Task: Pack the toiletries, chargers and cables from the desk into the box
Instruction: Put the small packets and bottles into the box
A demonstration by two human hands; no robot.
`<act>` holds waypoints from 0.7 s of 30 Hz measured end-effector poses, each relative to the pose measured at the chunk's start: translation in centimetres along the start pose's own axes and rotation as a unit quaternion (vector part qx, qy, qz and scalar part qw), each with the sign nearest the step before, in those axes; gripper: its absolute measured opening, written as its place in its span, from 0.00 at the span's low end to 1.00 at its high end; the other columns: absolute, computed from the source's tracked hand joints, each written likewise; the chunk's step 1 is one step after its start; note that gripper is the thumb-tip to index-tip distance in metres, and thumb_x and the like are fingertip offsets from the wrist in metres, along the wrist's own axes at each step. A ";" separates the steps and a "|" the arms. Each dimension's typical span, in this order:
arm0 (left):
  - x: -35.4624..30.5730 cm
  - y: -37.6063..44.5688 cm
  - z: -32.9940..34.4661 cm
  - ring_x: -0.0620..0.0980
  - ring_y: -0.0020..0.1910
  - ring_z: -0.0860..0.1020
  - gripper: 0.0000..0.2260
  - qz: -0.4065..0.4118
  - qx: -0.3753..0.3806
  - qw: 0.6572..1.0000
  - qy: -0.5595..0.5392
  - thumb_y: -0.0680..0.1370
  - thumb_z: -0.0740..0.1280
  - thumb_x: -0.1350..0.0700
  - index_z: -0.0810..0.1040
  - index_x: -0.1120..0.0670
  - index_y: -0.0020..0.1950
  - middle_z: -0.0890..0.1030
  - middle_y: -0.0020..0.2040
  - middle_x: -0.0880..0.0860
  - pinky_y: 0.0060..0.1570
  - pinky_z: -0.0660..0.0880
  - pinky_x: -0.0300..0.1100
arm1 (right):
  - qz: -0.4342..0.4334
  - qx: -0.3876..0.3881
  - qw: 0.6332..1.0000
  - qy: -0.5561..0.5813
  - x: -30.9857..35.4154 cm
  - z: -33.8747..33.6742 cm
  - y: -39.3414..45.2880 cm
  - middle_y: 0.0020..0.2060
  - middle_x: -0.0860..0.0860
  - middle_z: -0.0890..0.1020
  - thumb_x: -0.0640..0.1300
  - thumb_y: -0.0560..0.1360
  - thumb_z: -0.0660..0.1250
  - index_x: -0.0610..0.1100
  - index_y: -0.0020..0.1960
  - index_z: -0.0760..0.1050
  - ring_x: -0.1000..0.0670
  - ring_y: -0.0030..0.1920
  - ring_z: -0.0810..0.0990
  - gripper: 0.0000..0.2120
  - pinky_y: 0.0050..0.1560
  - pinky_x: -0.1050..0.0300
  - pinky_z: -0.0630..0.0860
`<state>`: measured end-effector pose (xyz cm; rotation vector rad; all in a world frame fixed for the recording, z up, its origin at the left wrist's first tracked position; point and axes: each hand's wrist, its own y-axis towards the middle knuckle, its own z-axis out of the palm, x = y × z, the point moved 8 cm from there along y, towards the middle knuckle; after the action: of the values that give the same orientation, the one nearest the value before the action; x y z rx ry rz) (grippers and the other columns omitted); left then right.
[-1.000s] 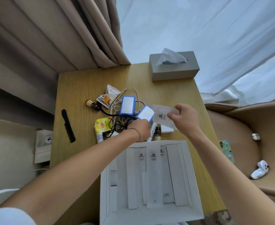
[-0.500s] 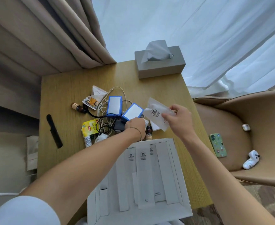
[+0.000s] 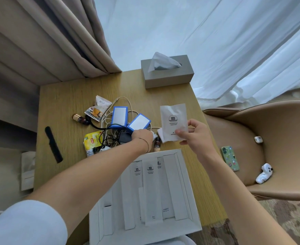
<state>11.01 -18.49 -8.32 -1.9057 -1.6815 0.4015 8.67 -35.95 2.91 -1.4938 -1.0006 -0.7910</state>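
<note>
On table (image 3: 66,103), near edge: box (image 3: 186,174), white card, light, partly filled with flat packets. Beyond it, cables (image 3: 108,119), limp and tangled, best gathered as a bunch; left hand (image 3: 142,137) fingers there, grip hidden. Right hand (image 3: 193,133) fingers pinch sachet (image 3: 173,121) by its lower edge: thin, weightless, crushable.

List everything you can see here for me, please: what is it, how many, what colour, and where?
desk: 1, light wood, centre
box: 1, white, near desk edge, holds long white packets
held sachet: 1, white, above desk's right side
chargers: 2, blue-edged white, mid-desk
cables: tangle, white and black, around chargers
tea sachet: 1, yellow, left of cables
small bottles: 2, brown, mid-desk
comb: 1, black, desk's left
tissue box: 1, grey, far edge
chair: 1, tan, right
phone: 1, green case, on chair
left hand: on the cable pile
right hand: pinches held sachet
</note>
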 end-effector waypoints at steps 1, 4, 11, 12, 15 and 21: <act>-0.2 0.0 0.1 0.54 0.59 0.79 0.14 0.003 0.006 1.000 0.007 0.78 0.67 0.55 0.77 0.53 0.63 0.80 0.59 0.54 0.45 0.71 0.45 | 0.009 0.009 1.000 0.013 -0.3 0.1 -0.2 0.40 0.49 0.88 0.32 0.71 0.74 0.40 0.48 0.76 0.49 0.40 0.87 0.10 0.33 0.58 0.81; -0.3 -0.2 0.3 0.54 0.57 0.79 0.15 0.013 0.019 1.000 -0.017 0.76 0.67 0.49 0.78 0.53 0.60 0.80 0.57 0.52 0.44 0.71 0.44 | 0.026 0.029 0.999 0.034 -1.0 0.3 -0.8 0.43 0.48 0.88 0.28 0.68 0.74 0.43 0.56 0.74 0.48 0.41 0.87 0.20 0.34 0.57 0.81; 1.5 -2.3 -2.4 0.56 0.43 0.74 0.15 0.017 -0.005 0.971 -0.240 0.74 0.57 0.43 0.73 0.54 0.43 0.79 0.46 0.56 0.41 0.69 0.44 | 0.007 0.127 0.990 0.056 -0.6 2.3 -2.8 0.50 0.43 0.86 0.26 0.72 0.69 0.45 0.61 0.76 0.45 0.46 0.86 0.22 0.39 0.52 0.82; 2.0 -3.0 -3.2 0.56 0.41 0.74 0.16 0.023 -0.016 0.965 -0.262 0.71 0.53 0.42 0.72 0.53 0.40 0.77 0.42 0.55 0.38 0.68 0.43 | 0.008 0.139 0.989 0.057 -0.6 2.8 -3.2 0.51 0.43 0.86 0.29 0.75 0.68 0.44 0.62 0.76 0.45 0.47 0.86 0.18 0.40 0.52 0.83; 4.1 -5.2 -5.1 0.57 0.38 0.73 0.15 0.029 -0.059 0.954 -0.293 0.70 0.49 0.45 0.68 0.53 0.35 0.76 0.36 0.53 0.32 0.64 0.41 | 0.015 0.170 0.984 0.051 -0.9 4.3 -4.5 0.50 0.46 0.86 0.39 0.82 0.63 0.44 0.62 0.77 0.48 0.47 0.85 0.11 0.39 0.54 0.82; 9.7 -10.6 -5.2 0.56 0.35 0.73 0.23 -0.035 -0.198 0.856 -0.476 0.83 0.57 0.43 0.68 0.53 0.31 0.75 0.33 0.55 0.32 0.65 0.45 | 0.054 0.189 0.981 -0.006 -4.0 7.8 -8.3 0.44 0.47 0.87 0.46 0.83 0.62 0.46 0.53 0.83 0.53 0.37 0.79 0.11 0.33 0.61 0.73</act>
<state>7.00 -9.55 3.42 -2.0569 -2.6103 1.1957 -0.88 -28.73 1.60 -1.2130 -1.0058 -0.4829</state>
